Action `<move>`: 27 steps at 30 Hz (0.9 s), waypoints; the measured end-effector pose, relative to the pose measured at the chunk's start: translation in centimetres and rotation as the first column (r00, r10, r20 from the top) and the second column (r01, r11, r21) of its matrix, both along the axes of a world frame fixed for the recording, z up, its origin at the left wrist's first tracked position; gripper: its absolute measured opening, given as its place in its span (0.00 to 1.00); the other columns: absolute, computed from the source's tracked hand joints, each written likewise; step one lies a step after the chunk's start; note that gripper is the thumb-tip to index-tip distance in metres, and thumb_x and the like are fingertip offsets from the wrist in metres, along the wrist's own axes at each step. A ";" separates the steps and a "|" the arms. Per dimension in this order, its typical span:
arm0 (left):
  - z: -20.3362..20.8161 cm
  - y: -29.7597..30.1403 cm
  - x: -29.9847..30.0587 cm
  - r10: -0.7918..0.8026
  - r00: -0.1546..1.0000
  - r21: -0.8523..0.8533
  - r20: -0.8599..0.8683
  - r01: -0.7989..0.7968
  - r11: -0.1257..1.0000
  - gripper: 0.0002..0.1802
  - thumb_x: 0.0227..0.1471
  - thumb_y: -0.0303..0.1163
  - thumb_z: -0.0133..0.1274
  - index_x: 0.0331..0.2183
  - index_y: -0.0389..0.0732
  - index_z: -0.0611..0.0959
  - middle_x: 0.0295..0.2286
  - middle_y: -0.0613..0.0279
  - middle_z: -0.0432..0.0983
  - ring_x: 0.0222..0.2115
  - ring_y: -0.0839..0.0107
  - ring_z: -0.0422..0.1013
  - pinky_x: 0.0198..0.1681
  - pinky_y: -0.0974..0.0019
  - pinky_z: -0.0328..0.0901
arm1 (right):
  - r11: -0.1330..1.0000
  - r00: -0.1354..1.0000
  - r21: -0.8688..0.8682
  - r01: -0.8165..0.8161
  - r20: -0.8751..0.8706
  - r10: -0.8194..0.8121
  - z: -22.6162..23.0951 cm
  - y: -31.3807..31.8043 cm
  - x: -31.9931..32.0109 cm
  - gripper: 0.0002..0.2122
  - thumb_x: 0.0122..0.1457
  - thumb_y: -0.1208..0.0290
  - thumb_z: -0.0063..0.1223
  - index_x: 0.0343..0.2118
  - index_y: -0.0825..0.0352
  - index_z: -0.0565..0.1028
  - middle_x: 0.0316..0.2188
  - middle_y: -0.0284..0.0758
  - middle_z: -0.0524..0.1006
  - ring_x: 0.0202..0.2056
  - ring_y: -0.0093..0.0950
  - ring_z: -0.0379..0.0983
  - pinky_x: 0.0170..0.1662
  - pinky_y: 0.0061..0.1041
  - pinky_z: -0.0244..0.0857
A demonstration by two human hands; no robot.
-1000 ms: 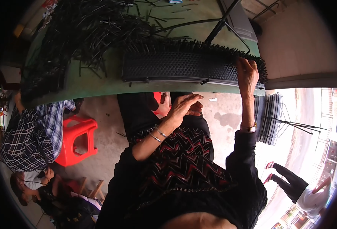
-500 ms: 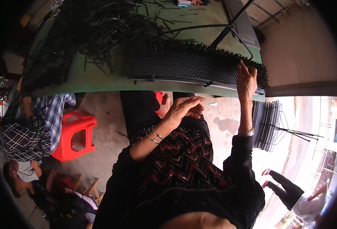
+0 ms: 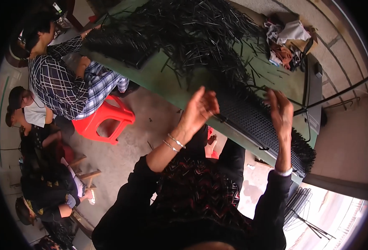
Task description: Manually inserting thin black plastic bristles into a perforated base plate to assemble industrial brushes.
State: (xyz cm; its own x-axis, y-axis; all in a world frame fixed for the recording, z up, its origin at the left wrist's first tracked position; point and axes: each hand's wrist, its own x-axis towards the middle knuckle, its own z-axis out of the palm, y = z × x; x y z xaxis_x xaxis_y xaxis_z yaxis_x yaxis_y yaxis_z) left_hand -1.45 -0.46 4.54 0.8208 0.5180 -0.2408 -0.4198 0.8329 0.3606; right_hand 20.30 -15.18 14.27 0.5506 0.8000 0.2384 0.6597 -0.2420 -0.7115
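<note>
A long black perforated panel [image 3: 250,118] lies along the near edge of the green table, with dense black bristle-like strips [image 3: 302,152] standing along its far side and right end. My right hand [image 3: 281,112] is over the panel's right half, fingers pointing away from me; motion smears the fingertips, so whether they pinch a strip is unclear. Near the table's front edge, by the panel's left part, my left hand [image 3: 198,109] is raised with loosely bent fingers apart and nothing visible in them. A large heap of loose black strips [image 3: 200,37] spreads beyond both hands.
Another black bristled panel [image 3: 125,50] lies at the table's left, beside a seated person [image 3: 63,79] on a red plastic stool [image 3: 105,121]. More people sit further left. Crumpled cloths and bags [image 3: 290,39] lie at the far right. A black rod [image 3: 338,93] crosses the right side.
The view has turned toward the left, bringing more of the seated people into sight. My left hand has risen to the table edge. My right hand's fingers have shifted from the panel's far bristled edge.
</note>
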 end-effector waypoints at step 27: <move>-8.8 15.0 16.9 0.079 0.924 -0.011 -0.374 -0.089 0.996 0.10 0.57 0.38 0.51 0.35 0.42 0.78 0.31 0.62 0.76 0.30 0.67 0.74 0.29 0.60 0.71 | 0.597 0.980 -0.777 -0.200 -0.164 0.114 -10.1 26.8 12.4 0.40 0.41 0.33 0.56 0.25 0.80 0.77 0.25 0.43 0.77 0.31 0.37 0.76 0.38 0.34 0.67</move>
State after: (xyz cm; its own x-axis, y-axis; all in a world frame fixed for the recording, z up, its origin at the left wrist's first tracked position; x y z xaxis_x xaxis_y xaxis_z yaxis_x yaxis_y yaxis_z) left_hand 15.48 14.58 -4.27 0.6227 0.5699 -0.5361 -0.3279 0.8122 0.4825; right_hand 32.73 11.60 4.16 0.3820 0.7295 -0.5674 0.6883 -0.6342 -0.3521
